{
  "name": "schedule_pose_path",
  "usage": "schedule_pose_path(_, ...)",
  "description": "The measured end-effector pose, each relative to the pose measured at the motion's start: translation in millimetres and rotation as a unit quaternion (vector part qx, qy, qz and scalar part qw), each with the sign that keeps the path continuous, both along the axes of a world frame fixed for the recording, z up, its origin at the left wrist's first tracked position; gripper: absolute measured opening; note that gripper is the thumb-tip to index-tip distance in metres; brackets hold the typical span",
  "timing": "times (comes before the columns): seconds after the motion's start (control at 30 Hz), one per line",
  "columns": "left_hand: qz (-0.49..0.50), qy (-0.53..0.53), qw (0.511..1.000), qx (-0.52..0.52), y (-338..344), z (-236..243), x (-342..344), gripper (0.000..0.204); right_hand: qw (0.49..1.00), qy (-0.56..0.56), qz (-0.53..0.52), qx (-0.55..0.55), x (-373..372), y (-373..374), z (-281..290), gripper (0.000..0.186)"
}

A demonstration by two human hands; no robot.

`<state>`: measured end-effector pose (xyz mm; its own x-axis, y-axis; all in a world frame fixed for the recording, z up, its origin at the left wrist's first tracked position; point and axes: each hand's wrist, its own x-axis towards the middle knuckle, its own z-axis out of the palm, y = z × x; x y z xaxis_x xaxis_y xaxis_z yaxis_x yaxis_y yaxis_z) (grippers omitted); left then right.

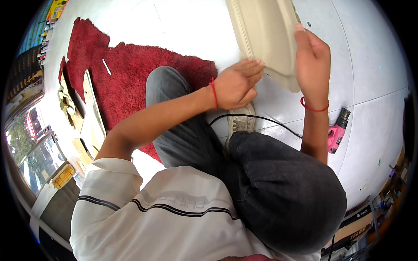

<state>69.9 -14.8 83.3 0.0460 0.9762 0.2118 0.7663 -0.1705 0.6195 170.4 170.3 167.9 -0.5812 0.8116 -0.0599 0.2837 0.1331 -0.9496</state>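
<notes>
Partly hidden right fingers hold a cropped beige panel; left fingers rest together.

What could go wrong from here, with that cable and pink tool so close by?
Two things, perhaps. The black cable runs across the shoe, so a shifting foot might snag it. The pink tool lies on the floor beside the right forearm, so a sweep of that arm could knock it.
</notes>
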Motion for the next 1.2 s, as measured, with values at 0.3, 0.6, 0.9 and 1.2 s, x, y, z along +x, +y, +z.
schedule_pose_path(0.3,0.360,-0.056,0.928,0.076,68.7,-40.6,-107.1,0.052,0.997,-0.041,0.046,0.041,-2.3,-11.2,14.8,0.040)
schedule_pose_path(0.6,0.402,-0.405,0.812,-0.121,167.6,-57.6,-190.0,0.062,0.997,-0.054,0.045,0.041,-0.6,-11.9,15.1,0.039)
schedule_pose_path(0.9,0.473,-0.431,0.750,-0.169,197.1,-49.6,-187.1,0.058,0.997,-0.059,0.032,0.036,1.5,-7.5,13.3,0.040)
schedule_pose_path(1.2,0.381,-0.450,0.778,-0.217,206.7,-67.6,-220.5,0.072,0.997,-0.040,0.044,0.049,0.4,-9.4,7.8,0.040)
